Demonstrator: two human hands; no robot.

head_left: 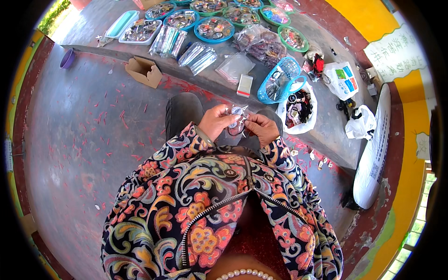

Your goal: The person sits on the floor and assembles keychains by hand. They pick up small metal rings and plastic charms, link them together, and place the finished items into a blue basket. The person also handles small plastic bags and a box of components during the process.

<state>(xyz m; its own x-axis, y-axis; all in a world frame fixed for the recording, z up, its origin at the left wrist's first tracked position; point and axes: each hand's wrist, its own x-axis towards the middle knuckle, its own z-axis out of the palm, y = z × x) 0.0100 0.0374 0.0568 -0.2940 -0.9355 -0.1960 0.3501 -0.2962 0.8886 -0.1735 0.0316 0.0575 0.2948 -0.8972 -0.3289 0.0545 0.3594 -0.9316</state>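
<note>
Above my lap, both hands meet at a small clear plastic bag [238, 124] with a round pale piece and something dark and reddish inside. Its contents are too small to name. My left hand [214, 122] is closed, pinching the bag's left side between thumb and fingers. On the opposite side, my right hand [264, 128] pinches the bag near its edge. Just beyond the hands, a small white-framed box [244, 86] lies on the raised step. To the right stands a blue plastic basket [278, 81] with dark items in it.
Round trays [214, 31] of small accessories line the step's far side, near bundles of clear packets [197, 57]. A cardboard box [143, 72] sits on the floor at the left. A white bag [311, 109] of dark items is at the right, before a long white sack [372, 163].
</note>
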